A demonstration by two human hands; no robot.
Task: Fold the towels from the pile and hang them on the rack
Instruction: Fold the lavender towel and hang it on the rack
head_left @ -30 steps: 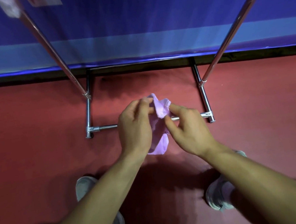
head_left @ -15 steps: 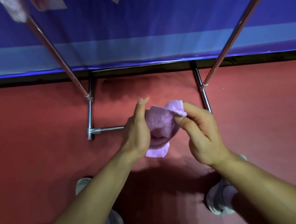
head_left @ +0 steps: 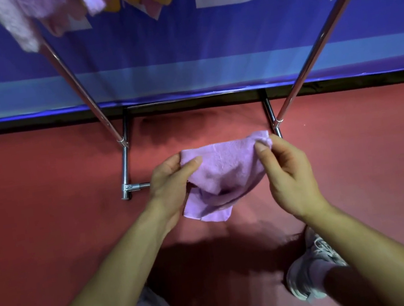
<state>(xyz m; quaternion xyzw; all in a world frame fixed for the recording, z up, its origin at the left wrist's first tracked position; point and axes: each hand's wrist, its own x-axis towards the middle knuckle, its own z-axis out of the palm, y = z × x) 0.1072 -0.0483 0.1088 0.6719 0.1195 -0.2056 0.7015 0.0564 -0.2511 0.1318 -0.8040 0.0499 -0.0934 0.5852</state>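
Two hands pinch lilac towel (head_left: 225,173) by top corners: left hand (head_left: 171,181), right hand (head_left: 286,174). Towel hangs mid-air before rack (head_left: 124,169), stretched likely to square edge for folding.

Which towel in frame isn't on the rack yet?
The lilac terry towel, held at its top corners by the left hand and right hand. The other towels hang blurred along the chrome metal rack at the top edge.

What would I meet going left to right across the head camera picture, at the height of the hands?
First the rack's chrome corner joint → left hand → lilac towel → right hand.
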